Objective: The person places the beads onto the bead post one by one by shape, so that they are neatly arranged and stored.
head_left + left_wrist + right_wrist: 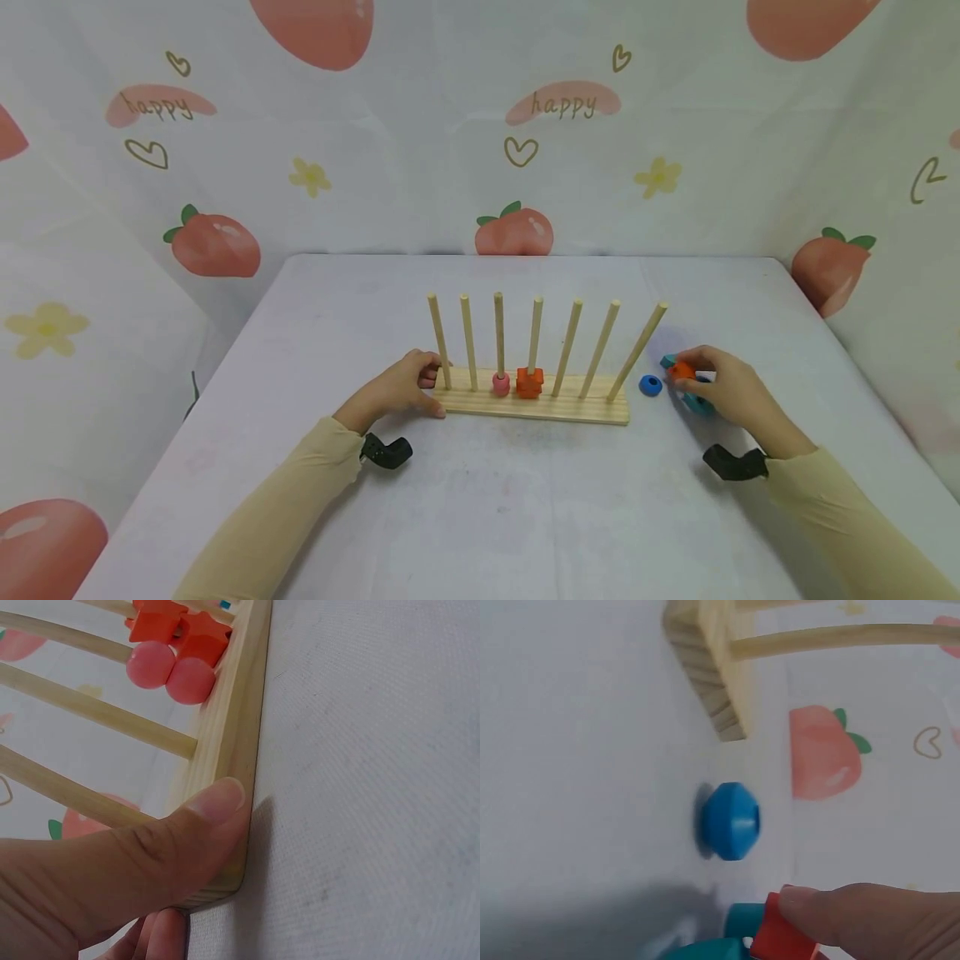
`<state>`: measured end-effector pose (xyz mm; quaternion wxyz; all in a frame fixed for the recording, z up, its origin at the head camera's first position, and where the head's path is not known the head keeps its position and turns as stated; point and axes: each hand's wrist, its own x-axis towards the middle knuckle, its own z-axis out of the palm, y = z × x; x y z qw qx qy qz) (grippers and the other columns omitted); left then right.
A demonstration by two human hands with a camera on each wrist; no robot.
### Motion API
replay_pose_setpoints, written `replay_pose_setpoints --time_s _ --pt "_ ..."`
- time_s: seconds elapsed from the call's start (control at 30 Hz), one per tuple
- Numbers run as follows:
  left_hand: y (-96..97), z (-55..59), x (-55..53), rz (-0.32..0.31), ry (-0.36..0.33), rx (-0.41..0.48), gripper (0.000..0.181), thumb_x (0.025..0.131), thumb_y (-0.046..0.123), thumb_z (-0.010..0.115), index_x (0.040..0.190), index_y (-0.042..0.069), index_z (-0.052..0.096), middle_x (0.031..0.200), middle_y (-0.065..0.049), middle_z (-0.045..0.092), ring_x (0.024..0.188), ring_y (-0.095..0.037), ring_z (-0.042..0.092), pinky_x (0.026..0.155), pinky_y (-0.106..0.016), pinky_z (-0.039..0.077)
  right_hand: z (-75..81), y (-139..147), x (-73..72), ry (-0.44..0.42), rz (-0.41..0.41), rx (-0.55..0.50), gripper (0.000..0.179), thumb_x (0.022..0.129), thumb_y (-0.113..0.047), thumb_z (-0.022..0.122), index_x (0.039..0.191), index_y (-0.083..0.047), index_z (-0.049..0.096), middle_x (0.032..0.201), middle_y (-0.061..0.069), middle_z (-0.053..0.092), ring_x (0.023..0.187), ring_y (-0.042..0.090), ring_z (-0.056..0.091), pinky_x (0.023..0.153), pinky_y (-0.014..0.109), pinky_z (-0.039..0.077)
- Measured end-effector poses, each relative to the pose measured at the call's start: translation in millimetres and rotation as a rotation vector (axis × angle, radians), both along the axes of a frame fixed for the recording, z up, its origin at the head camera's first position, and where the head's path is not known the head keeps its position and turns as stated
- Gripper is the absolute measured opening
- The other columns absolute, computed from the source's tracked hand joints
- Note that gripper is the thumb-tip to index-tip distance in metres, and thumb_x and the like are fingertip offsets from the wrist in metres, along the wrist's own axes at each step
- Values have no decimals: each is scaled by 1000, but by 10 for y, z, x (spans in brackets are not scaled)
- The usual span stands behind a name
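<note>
A wooden peg rack [540, 409] with several upright pegs stands mid-table. My left hand [401, 383] grips its left end, thumb [217, 801] along the front edge and fingers behind. Pink round beads [190, 680] sit at the base of the third peg, and orange-red star-shaped beads [529, 383] at the fourth. Right of the rack, my right hand [720, 382] pinches an orange-red bead [783, 930]; its far side is hidden by the fingers. Teal beads [700, 405] lie just below and beside that hand. A blue bead [651, 385] lies between it and the rack.
The table [495, 517] has a white cover, and a printed white cloth [420, 167] hangs behind it. Black wrist mounts [387, 451] stick out from both sleeves. The rack's tall pegs [637, 352] rise close to the blue bead.
</note>
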<state>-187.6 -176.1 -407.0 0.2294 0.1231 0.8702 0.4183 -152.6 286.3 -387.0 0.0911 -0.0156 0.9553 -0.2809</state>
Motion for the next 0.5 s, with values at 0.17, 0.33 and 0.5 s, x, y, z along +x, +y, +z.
replay_pose_setpoints --time_s 0.17,0.33,0.5 --pt "4 -4 3 11 -14 -4 79 67 1 87 133 -7 44 125 -20 41 118 -32 51 104 -39 47 145 -27 49 25 -30 -39 60 93 -25 65 142 2 41 136 33 46 126 52 39 100 70 35" --pt "8 -16 -5 10 -13 3 79 66 0 87 132 -8 45 125 -20 41 118 -32 51 103 -39 47 287 -67 135 83 -61 -122 60 96 -32 61 143 0 41 137 31 46 123 51 46 95 63 46" --pt "12 -20 -8 9 -10 -7 79 66 1 87 132 -8 45 125 -20 42 117 -31 50 103 -39 48 411 -132 226 174 -79 -209 57 95 -37 61 139 -4 46 132 25 53 122 45 52 87 26 56"
